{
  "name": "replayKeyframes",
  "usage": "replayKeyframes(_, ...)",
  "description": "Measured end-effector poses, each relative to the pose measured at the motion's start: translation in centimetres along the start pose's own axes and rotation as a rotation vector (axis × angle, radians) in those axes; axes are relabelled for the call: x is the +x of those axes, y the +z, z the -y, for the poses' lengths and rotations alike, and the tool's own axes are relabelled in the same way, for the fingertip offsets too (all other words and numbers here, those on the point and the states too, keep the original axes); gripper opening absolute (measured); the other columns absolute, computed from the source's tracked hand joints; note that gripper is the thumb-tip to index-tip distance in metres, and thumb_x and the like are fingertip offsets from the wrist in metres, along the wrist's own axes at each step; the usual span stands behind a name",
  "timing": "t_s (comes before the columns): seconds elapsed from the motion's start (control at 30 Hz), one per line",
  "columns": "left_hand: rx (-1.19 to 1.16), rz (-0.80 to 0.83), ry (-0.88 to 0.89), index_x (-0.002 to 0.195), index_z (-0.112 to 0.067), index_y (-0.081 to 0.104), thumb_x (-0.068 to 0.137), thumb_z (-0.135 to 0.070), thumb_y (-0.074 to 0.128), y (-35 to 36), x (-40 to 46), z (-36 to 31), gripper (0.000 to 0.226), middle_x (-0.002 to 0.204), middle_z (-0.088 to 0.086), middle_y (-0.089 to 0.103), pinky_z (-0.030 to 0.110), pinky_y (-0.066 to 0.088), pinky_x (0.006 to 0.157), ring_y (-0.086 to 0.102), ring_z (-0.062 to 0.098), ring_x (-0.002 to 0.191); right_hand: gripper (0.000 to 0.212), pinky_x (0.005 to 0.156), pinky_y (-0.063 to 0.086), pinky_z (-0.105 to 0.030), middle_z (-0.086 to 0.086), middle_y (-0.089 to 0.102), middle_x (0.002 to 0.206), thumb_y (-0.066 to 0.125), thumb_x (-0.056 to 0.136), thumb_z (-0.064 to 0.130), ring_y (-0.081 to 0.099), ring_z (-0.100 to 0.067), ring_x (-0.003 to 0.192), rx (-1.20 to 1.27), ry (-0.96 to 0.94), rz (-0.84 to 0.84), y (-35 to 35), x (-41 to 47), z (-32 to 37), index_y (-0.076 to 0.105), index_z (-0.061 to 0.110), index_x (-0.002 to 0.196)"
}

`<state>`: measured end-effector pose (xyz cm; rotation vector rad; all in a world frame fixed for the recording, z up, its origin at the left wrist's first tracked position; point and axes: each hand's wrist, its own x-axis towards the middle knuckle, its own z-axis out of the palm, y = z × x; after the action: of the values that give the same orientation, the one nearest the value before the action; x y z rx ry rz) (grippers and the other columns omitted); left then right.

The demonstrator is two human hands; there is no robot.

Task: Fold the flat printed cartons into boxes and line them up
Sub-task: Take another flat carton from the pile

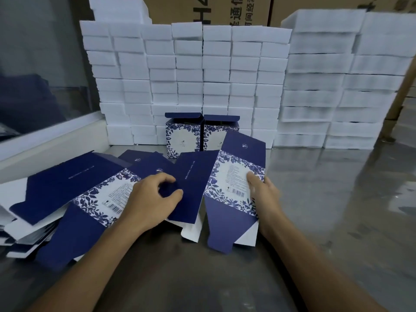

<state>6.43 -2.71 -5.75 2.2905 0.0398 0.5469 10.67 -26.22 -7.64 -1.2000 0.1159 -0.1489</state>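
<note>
At the top middle of the frame stands a brown box (227,10) with big black print. You can read "H4" turned on its side, then Chinese signs: "通信" in large type and "间经" in smaller type beside it. The rest is cut off.

The flat carton (236,183) in the middle right has a barcode on its white panel, with lines of tiny print above it, too small to read. A small white logo sits on its blue flap. The flat carton at lower left (99,199) also shows a barcode and unreadable small print.
</note>
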Motion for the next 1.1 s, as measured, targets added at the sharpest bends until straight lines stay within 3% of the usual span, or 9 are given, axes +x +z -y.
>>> replayKeyframes(0.17, -0.314, -0.006, -0.047, 0.097, -0.031, 0.072, 0.083, -0.016, 0.073, 0.1, 0.4, 0.2, 0.021, 0.097, -0.021, 0.068, 0.022, 0.048, 0.085, 0.062, 0.002, 0.102, 0.023, 0.054, 0.058, -0.032, -0.005, 0.077, 0.092, 0.051, 0.095, 0.007, 0.074, -0.021, 0.069, 0.096, 0.047, 0.083, 0.3, -0.2, 0.7, 0.063, 0.022, 0.107)
replayKeyframes(0.33, -0.727, 0.003, -0.216, 0.095, -0.031, 0.074, 0.075, -0.027, 0.071, -0.1, 0.6, -0.3, 0.02, 0.104, -0.013, 0.07, 0.025, 0.04, 0.094, 0.06, 0.003, 0.108, 0.045, 0.063, 0.06, -0.037, -0.006, 0.072, 0.106, 0.06, 0.095, 0.004, 0.073, -0.023, 0.081, 0.116, 0.03, -0.061, -0.2, 0.1, 0.6, 0.046, 0.026, 0.132)
replayKeyframes(0.5, -0.383, -0.03, -0.069, 0.106, -0.028, 0.067, 0.087, -0.015, 0.068, 0.2, 0.2, 0.2, 0.023, 0.113, -0.01, 0.066, 0.02, 0.04, 0.087, 0.057, 0.008, 0.112, 0.043, 0.053, 0.058, -0.029, 0.002, 0.076, 0.088, 0.061, 0.096, 0.006, 0.074, -0.013, 0.067, 0.113, -0.023, -0.09, 0.3, -0.4, 0.5, 0.053, 0.033, 0.128)
replayKeyframes(0.57, -0.327, -0.034, -0.013, 0.112, -0.025, 0.066, 0.086, -0.013, 0.069, 0.4, 0.1, 0.5, 0.029, 0.119, -0.007, 0.064, 0.023, 0.042, 0.094, 0.055, 0.006, 0.117, 0.043, 0.05, 0.055, -0.025, 0.001, 0.074, 0.085, 0.057, 0.097, 0.005, 0.072, -0.012, 0.064, 0.121, -0.032, -0.105, 0.5, -0.5, 0.7, 0.049, 0.031, 0.131)
replayKeyframes(0.67, -0.47, -0.007, -0.073, 0.114, -0.023, 0.065, 0.086, -0.006, 0.069, 0.8, 0.1, 0.6, 0.032, 0.122, -0.003, 0.063, 0.024, 0.043, 0.099, 0.054, 0.006, 0.121, 0.04, 0.045, 0.051, -0.02, 0.006, 0.074, 0.067, 0.051, 0.098, -0.001, 0.069, -0.006, 0.055, 0.146, -0.073, -0.092, 0.9, -0.8, 1.1, 0.052, 0.021, 0.132)
replayKeyframes(0.8, -0.804, -0.022, -0.277, 0.114, -0.021, 0.066, 0.087, -0.009, 0.068, 1.0, 0.6, 0.2, 0.029, 0.116, 0.001, 0.066, 0.028, 0.05, 0.093, 0.063, 0.009, 0.108, 0.04, 0.051, 0.054, -0.021, -0.002, 0.075, 0.083, 0.052, 0.098, 0.0, 0.07, -0.009, 0.063, 0.196, -0.093, -0.109, 1.3, -1.4, 1.6, 0.055, 0.023, 0.132)
replayKeyframes(0.9, -0.558, 0.026, -0.299, 0.114, -0.025, 0.067, 0.085, -0.023, 0.073, 1.5, 0.8, 0.4, 0.029, 0.108, -0.007, 0.068, 0.017, 0.045, 0.075, 0.063, 0.003, 0.099, 0.034, 0.057, 0.055, -0.02, -0.006, 0.076, 0.1, 0.055, 0.097, -0.002, 0.071, -0.013, 0.075, 0.127, -0.136, -0.099, 1.5, -1.6, 1.7, 0.064, 0.017, 0.124)
replayKeyframes(0.97, -0.408, 0.083, -0.292, 0.116, -0.028, 0.064, 0.083, -0.029, 0.075, 2.1, 0.3, 0.3, 0.035, 0.112, -0.008, 0.064, 0.014, 0.041, 0.071, 0.06, -0.001, 0.097, 0.036, 0.057, 0.054, -0.017, 0.0, 0.077, 0.094, 0.054, 0.095, -0.007, 0.072, -0.008, 0.071, 0.099, -0.147, -0.069, 1.6, -1.6, 1.7, 0.066, 0.015, 0.121)
replayKeyframes(1.1, -0.573, 0.075, -0.328, 0.113, -0.029, 0.065, 0.078, -0.029, 0.08, 1.8, 0.3, 0.3, 0.039, 0.118, -0.003, 0.063, 0.022, 0.044, 0.085, 0.061, 0.008, 0.106, 0.042, 0.054, 0.053, -0.018, 0.008, 0.078, 0.079, 0.051, 0.094, -0.01, 0.072, -0.007, 0.067, 0.099, -0.149, -0.029, 1.3, -1.7, 1.9, 0.066, 0.017, 0.122)
